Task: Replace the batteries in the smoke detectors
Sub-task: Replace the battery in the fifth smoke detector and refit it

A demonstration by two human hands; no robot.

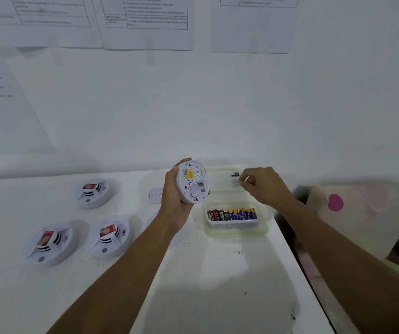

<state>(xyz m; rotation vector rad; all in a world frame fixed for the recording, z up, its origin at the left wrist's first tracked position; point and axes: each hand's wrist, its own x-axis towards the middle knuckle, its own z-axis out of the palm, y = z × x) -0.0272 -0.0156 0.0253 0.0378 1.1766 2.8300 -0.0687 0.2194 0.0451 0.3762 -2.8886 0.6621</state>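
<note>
My left hand [173, 201] grips a white round smoke detector [193, 182], held upright above the table with its back towards me. A yellow label and an open battery bay show on that back. My right hand [263, 186] hovers over the far clear tray [220, 174], fingertips pinched together. A small dark battery [235, 174] lies in that tray just beyond the fingertips. Blur hides whether anything is between my fingers. A nearer clear tub [263, 227] holds a row of red-black and blue-yellow batteries [232, 215].
Three more white smoke detectors with red tags lie face up on the white table at left [92, 192] [49, 243] [108, 235]. A white cover plate [154, 195] lies behind my left wrist. The table edge [290, 249] runs down the right; a cloth with a pink dot [335, 202] sits beyond it.
</note>
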